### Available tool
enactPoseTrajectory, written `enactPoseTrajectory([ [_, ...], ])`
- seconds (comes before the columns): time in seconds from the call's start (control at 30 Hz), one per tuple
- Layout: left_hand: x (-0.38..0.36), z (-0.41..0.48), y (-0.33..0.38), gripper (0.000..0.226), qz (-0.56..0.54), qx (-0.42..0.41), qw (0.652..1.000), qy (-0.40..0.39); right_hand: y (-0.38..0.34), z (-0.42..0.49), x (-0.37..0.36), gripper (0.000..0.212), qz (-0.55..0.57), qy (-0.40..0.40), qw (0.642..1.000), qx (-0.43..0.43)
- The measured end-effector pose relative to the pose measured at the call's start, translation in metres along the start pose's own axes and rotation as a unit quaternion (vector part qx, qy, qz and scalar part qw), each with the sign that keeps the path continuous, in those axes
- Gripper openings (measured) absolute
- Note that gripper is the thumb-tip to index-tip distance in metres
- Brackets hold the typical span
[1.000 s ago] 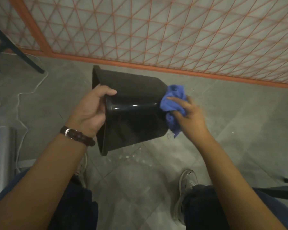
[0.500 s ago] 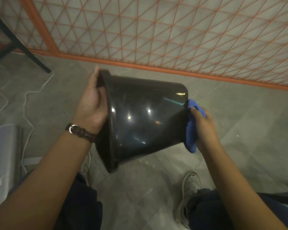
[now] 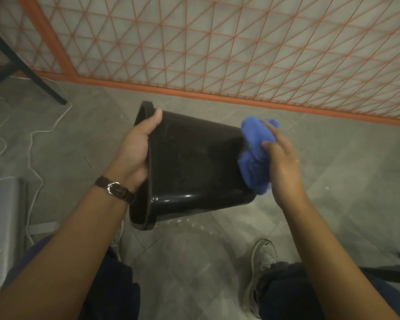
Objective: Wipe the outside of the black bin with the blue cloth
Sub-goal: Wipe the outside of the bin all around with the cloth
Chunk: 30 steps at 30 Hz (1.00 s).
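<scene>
The bin [image 3: 194, 167] is held off the floor on its side, its long axis running from the left hand [image 3: 134, 155] across to the right hand [image 3: 283, 167] — open rim toward the left, closed base toward the right. The left hand is clamped on the rim, thumb lying along the outer wall and the fingers hidden, presumably curled inside the mouth. The right hand presses the bunched cloth [image 3: 255, 155] flat against the base end; its fingers are spread over the wad rather than pinching it, so the cloth is trapped between palm and bin.

That sets up the next stroke: the side wall lies leftward from the cloth, between the two hands, and the right hand is the only one free to travel along it. Judging from this, the base is being wiped now and the long wall facing up is likely next — either a sweep along the axis toward the rim, or the left hand rolling the bin about that axis under the cloth.
</scene>
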<state>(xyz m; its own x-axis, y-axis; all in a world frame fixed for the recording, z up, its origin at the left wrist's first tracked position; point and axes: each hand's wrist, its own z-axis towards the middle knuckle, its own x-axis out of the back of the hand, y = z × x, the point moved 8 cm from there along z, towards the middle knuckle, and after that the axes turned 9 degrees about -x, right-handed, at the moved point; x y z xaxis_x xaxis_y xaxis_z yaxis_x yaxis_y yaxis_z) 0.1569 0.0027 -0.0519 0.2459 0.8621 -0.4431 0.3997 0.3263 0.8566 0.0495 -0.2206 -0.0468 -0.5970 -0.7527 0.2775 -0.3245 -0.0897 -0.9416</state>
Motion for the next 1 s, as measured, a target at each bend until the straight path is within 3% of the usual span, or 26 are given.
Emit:
enactPoseTrajectory([
  [0.03, -0.001, -0.001, -0.001, 0.036, -0.009, 0.002, 1.000, 0.007, -0.014, -0.009, -0.006, 0.052, -0.079, -0.015, 0.993, 0.087],
  [0.1, -0.004, -0.003, -0.002, 0.039, -0.037, 0.008, 0.999, 0.015, -0.021, -0.025, -0.019, 0.064, -0.264, -0.020, 0.943, 0.201],
  [0.17, -0.006, -0.004, -0.003, 0.041, -0.054, 0.013, 0.998, 0.017, -0.009, -0.025, -0.023, 0.063, -0.334, 0.000, 0.921, 0.203],
  [0.27, -0.012, -0.008, -0.010, 0.048, -0.058, 0.019, 0.998, -0.010, 0.004, -0.021, -0.020, 0.062, -0.203, 0.026, 0.970, 0.133],
  [0.43, -0.029, -0.011, -0.023, 0.043, -0.053, 0.038, 0.996, -0.058, 0.003, -0.020, -0.024, 0.057, -0.105, 0.108, 0.985, 0.081],
  [0.6, -0.042, -0.023, -0.049, 0.047, -0.093, 0.107, 0.986, -0.084, -0.033, -0.043, -0.081, 0.051, -0.157, 0.014, 0.963, 0.218],
  [0.7, -0.033, -0.017, -0.045, 0.054, -0.129, 0.088, 0.986, -0.067, -0.040, -0.058, -0.104, 0.047, -0.146, -0.038, 0.951, 0.272],
  [0.87, -0.008, -0.007, -0.024, 0.063, -0.092, 0.078, 0.993, -0.009, -0.027, -0.077, -0.104, 0.040, -0.130, -0.134, 0.917, 0.353],
  [0.93, -0.003, -0.005, -0.017, 0.054, -0.081, 0.066, 0.995, 0.012, -0.022, -0.066, -0.082, 0.035, -0.120, -0.093, 0.926, 0.345],
  [1.0, -0.003, -0.003, -0.012, 0.043, -0.055, 0.046, 0.997, 0.024, -0.015, -0.040, -0.051, 0.032, -0.114, 0.008, 0.951, 0.286],
])
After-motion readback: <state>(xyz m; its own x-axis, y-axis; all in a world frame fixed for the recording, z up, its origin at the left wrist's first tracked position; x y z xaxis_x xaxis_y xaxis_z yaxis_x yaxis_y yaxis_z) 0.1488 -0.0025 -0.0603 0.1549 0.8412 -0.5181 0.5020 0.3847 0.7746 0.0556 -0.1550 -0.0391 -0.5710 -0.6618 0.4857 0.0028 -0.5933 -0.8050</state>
